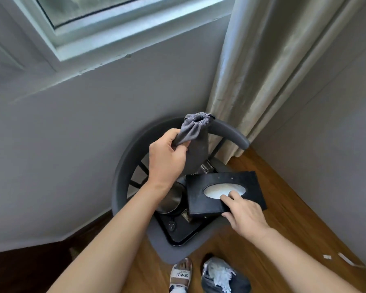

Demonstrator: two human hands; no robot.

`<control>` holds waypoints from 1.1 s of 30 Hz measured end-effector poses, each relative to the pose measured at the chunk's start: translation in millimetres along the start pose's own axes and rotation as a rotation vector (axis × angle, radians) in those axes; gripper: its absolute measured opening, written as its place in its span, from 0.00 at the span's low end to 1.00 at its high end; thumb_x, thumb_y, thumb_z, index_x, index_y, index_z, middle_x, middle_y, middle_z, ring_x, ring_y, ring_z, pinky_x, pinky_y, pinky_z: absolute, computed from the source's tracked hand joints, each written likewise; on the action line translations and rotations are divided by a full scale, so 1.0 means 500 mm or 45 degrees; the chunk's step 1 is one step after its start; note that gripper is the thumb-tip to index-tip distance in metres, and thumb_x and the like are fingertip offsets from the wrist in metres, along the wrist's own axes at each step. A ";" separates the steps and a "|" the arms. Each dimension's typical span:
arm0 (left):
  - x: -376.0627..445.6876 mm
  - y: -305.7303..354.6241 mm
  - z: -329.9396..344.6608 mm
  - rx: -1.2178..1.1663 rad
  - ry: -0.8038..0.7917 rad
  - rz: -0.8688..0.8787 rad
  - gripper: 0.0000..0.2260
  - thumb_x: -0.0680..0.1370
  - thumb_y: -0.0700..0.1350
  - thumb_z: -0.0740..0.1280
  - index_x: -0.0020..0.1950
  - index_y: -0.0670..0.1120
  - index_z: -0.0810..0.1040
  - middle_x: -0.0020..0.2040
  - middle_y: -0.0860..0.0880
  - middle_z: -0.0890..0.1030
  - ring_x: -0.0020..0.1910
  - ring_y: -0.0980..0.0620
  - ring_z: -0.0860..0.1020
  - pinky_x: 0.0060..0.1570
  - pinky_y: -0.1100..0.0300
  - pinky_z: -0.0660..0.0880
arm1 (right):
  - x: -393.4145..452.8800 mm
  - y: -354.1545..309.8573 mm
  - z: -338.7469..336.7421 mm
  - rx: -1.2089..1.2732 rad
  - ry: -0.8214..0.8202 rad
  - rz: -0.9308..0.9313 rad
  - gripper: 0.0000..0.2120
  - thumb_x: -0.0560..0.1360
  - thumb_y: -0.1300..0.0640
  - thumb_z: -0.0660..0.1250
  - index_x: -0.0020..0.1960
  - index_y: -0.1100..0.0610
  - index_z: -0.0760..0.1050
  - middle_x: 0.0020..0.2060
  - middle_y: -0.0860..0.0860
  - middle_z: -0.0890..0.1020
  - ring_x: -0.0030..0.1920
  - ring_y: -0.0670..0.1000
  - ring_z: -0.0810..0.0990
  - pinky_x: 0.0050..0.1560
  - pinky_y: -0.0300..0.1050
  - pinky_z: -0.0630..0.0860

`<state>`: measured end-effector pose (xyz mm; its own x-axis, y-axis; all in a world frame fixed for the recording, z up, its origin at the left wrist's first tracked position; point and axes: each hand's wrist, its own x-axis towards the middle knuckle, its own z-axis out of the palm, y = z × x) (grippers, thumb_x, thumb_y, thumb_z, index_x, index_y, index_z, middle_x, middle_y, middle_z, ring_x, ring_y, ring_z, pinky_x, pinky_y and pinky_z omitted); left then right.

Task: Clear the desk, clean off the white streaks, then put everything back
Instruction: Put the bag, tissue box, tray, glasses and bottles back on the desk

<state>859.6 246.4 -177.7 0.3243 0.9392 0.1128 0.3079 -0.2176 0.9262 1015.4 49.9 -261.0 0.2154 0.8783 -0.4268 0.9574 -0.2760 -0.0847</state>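
A grey chair (123,166) stands in the room's corner with cleared desk items on its seat. My left hand (167,157) grips a grey drawstring pouch (195,132) and holds it upright above the seat. My right hand (244,212) holds the near corner of a black tissue box (247,182), its fingers by the oval opening where white tissue shows. The box lies tilted over a black tray (184,233). A steel kettle (172,199) sits on the tray, partly hidden by my left forearm.
A pale curtain (273,70) hangs just behind the chair on the right. Grey walls close the corner, with a window (106,20) above. On the wooden floor (283,218) are my sandalled foot (181,275), a knee in torn jeans (222,275) and small paper scraps (328,257).
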 end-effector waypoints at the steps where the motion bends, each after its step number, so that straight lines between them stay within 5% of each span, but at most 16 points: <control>1: -0.013 0.023 -0.025 -0.017 0.022 0.018 0.02 0.79 0.42 0.73 0.47 0.48 0.83 0.37 0.50 0.82 0.39 0.43 0.81 0.43 0.46 0.80 | -0.026 -0.010 -0.021 0.006 0.021 -0.007 0.15 0.81 0.45 0.64 0.66 0.47 0.70 0.56 0.47 0.73 0.50 0.55 0.82 0.45 0.51 0.78; 13: -0.327 0.260 -0.405 -0.030 0.393 0.123 0.04 0.79 0.47 0.73 0.52 0.50 0.85 0.41 0.51 0.85 0.43 0.43 0.86 0.48 0.39 0.83 | -0.347 -0.215 -0.224 -0.063 0.185 -0.357 0.20 0.78 0.43 0.69 0.68 0.41 0.71 0.57 0.44 0.73 0.54 0.53 0.82 0.50 0.49 0.78; 23: -0.690 0.350 -0.752 0.066 0.753 0.094 0.07 0.80 0.41 0.74 0.57 0.49 0.85 0.48 0.50 0.87 0.48 0.47 0.86 0.51 0.43 0.85 | -0.560 -0.490 -0.254 -0.130 0.170 -0.814 0.20 0.77 0.40 0.69 0.67 0.39 0.71 0.58 0.39 0.72 0.53 0.50 0.82 0.49 0.45 0.77; 33: -1.006 0.394 -1.164 0.147 1.280 0.147 0.06 0.81 0.42 0.73 0.50 0.53 0.84 0.45 0.46 0.85 0.44 0.44 0.87 0.43 0.53 0.86 | -0.684 -0.886 -0.281 -0.173 0.255 -1.169 0.24 0.77 0.39 0.70 0.72 0.36 0.71 0.60 0.36 0.73 0.55 0.46 0.81 0.44 0.33 0.69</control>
<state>236.6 -114.4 157.2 -0.5276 0.6875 0.4989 0.4242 -0.2956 0.8560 544.6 -73.4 48.8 -0.6157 0.7837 -0.0823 0.7806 0.5924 -0.1994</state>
